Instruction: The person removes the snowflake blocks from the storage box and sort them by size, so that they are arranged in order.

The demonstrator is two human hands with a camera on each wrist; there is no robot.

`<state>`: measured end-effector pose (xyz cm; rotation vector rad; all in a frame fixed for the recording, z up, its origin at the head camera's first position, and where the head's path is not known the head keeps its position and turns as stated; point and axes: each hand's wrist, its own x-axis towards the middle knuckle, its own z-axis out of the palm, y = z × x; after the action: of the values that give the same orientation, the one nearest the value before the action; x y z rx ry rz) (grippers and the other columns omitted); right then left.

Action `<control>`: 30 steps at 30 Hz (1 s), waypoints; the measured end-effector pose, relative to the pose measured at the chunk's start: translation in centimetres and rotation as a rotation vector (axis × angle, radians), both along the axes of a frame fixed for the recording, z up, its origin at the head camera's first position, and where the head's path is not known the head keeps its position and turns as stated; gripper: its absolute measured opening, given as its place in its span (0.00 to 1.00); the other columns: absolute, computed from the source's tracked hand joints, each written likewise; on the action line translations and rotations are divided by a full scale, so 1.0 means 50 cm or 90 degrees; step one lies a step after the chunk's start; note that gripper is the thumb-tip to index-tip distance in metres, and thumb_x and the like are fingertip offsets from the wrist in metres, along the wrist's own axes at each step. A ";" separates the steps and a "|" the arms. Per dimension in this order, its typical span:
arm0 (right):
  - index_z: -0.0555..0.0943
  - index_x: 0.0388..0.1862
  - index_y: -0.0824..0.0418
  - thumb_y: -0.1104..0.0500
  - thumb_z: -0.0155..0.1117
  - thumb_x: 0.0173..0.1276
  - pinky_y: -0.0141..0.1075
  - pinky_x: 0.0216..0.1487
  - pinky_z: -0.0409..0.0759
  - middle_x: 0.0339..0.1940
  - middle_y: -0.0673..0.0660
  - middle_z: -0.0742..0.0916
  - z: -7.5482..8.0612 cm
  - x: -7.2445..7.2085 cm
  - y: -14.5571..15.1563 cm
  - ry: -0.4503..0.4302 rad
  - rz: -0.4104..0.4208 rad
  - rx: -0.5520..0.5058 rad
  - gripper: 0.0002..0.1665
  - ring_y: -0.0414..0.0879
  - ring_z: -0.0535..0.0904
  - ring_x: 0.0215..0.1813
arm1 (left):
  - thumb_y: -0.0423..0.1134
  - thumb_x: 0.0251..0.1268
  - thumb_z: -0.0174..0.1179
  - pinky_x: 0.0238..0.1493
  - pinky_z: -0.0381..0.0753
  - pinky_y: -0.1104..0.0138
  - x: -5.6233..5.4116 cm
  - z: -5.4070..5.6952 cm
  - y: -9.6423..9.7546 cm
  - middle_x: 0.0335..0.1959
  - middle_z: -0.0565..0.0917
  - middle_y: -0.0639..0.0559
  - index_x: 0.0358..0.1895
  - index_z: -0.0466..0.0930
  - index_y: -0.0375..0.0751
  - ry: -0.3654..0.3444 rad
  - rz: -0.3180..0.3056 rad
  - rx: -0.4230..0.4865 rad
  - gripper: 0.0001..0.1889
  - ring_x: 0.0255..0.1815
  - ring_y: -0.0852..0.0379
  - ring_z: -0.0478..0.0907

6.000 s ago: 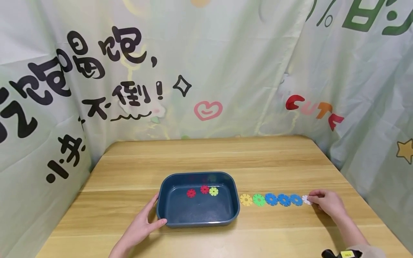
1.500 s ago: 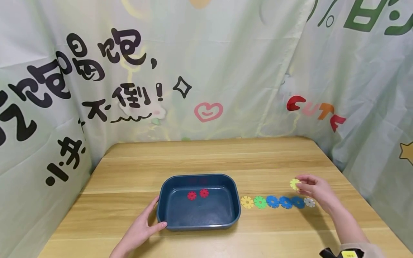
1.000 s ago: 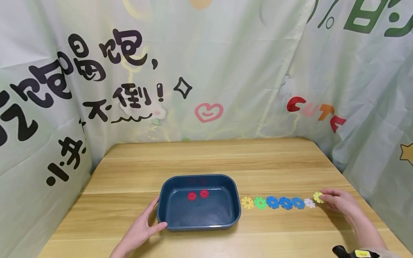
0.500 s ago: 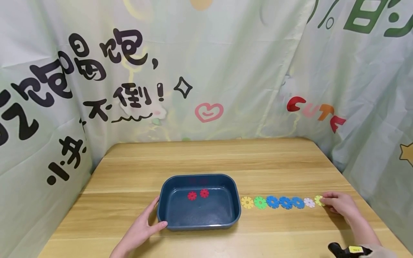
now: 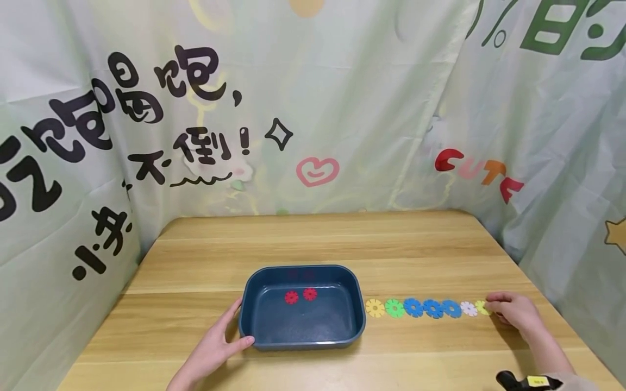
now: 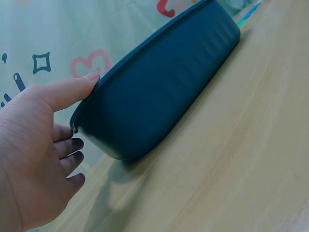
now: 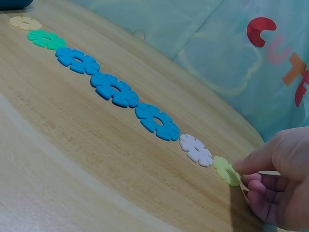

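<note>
My left hand (image 5: 215, 339) holds the near left corner of a dark blue plastic bin (image 5: 303, 345), thumb over the rim and fingers along the outer end wall. Two red notched plastic discs (image 5: 291, 297) lie on its floor. Right of the bin, notched discs run in a row on the table: an orange-yellow disc (image 5: 375, 300), a green disc (image 7: 36, 36), several blue discs (image 7: 107, 96) and a white disc (image 7: 195, 150). At the row's right end my right hand (image 5: 515, 312) pinches a pale yellow disc (image 7: 226, 171) by its outer edge, beside the white one.
The wooden table (image 5: 313, 239) extends behind and in front of the bin and the row. Printed fabric curtains (image 5: 362, 108) stand along its back and sides. A black strap with a yellow label (image 5: 538, 381) sits at the right wrist.
The white disc was set down at the row's end. The yellow disc left the bin, and my right hand brought it down beside the white one. My left hand has stayed at the bin.
</note>
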<state>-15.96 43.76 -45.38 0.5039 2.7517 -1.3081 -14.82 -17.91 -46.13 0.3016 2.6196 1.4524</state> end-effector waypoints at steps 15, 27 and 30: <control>0.69 0.55 0.80 0.51 0.56 0.69 0.33 0.34 0.80 0.45 0.71 0.81 0.089 -0.025 -0.097 0.100 0.073 0.057 0.32 0.40 0.79 0.35 | 0.47 0.53 0.67 0.60 0.52 0.35 0.000 -0.006 0.000 0.69 0.57 0.35 0.72 0.52 0.41 0.012 0.001 0.005 0.45 0.68 0.33 0.52; 0.72 0.55 0.75 0.53 0.59 0.68 0.34 0.37 0.80 0.41 0.61 0.82 0.156 -0.070 -0.233 0.150 0.155 -0.025 0.28 0.36 0.77 0.35 | 0.47 0.54 0.67 0.60 0.52 0.35 0.000 -0.003 0.002 0.70 0.56 0.35 0.72 0.52 0.41 0.003 0.004 0.000 0.45 0.69 0.33 0.51; 0.73 0.54 0.75 0.56 0.59 0.67 0.35 0.38 0.81 0.41 0.63 0.82 0.164 -0.082 -0.268 0.157 0.187 -0.050 0.25 0.41 0.79 0.37 | 0.47 0.54 0.67 0.60 0.52 0.35 0.000 -0.002 0.004 0.70 0.57 0.35 0.72 0.52 0.42 0.003 0.004 0.001 0.44 0.69 0.33 0.51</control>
<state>-20.08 30.38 -37.16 -0.0722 2.8039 -1.4784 -14.83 -17.73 -46.24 0.2966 2.6257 1.4578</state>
